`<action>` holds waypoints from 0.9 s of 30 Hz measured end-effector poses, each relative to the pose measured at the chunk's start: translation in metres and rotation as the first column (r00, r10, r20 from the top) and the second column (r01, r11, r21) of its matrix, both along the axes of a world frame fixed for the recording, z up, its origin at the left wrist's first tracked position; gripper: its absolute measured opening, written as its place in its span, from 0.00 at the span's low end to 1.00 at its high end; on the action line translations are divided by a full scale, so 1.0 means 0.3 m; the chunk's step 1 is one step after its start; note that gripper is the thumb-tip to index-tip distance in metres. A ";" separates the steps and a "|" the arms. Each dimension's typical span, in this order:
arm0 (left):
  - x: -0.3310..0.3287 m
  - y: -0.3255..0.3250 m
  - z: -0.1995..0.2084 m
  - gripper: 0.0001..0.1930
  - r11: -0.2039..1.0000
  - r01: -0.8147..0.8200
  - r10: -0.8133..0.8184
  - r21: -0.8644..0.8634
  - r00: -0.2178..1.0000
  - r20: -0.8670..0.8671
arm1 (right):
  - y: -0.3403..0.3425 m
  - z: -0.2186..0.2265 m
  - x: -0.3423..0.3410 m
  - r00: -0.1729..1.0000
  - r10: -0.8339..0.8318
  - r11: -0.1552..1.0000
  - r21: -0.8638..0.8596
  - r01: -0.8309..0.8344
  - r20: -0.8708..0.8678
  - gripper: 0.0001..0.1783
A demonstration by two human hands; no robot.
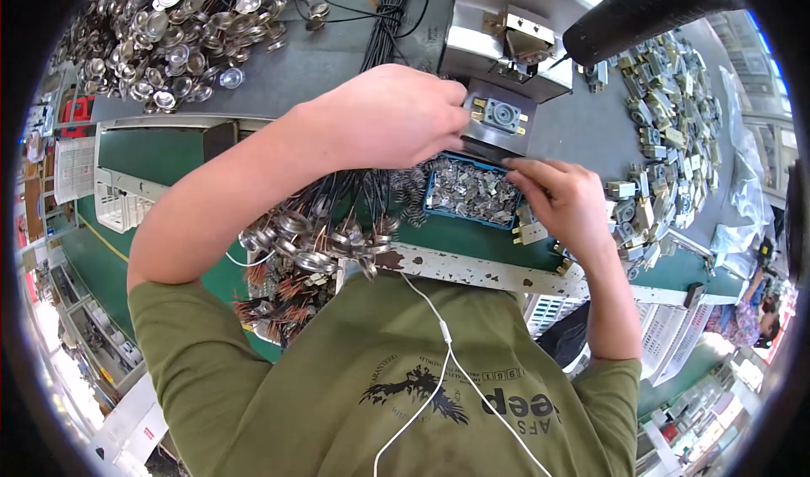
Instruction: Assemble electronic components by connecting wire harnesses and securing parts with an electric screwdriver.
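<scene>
A small grey square part with a round raised ring and brass tabs (502,116) lies on a metal fixture plate (525,146). My left hand (405,118) is at the plate's left edge, its fingers curled together; whatever they pinch is hidden behind them. At the plate's front right corner is my right hand (565,194), thumb and forefinger brought close together. I cannot make out anything between them. Just below both hands sits a blue tray (468,217) full of small metal pieces. A bundle of black cables (384,34) runs behind my left hand.
A dark screwdriver-like tool (645,17) hangs over the back right, beside a metal bracket stand (481,51). Many grey switch-like parts (654,131) are heaped on the right. Shiny round metal caps (173,42) pile up at back left; more caps with wires (312,245) hang near the front edge.
</scene>
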State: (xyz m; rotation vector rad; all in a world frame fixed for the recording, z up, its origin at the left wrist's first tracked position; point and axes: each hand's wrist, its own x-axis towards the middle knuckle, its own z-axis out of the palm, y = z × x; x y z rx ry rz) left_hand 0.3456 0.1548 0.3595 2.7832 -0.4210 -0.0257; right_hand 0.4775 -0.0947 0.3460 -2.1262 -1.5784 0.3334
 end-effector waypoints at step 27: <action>0.126 -0.022 -0.041 0.12 0.993 0.113 -0.090 -0.046 0.930 0.356 | -0.014 -0.006 -0.048 0.943 -0.129 0.981 0.102 0.167 -0.308 0.17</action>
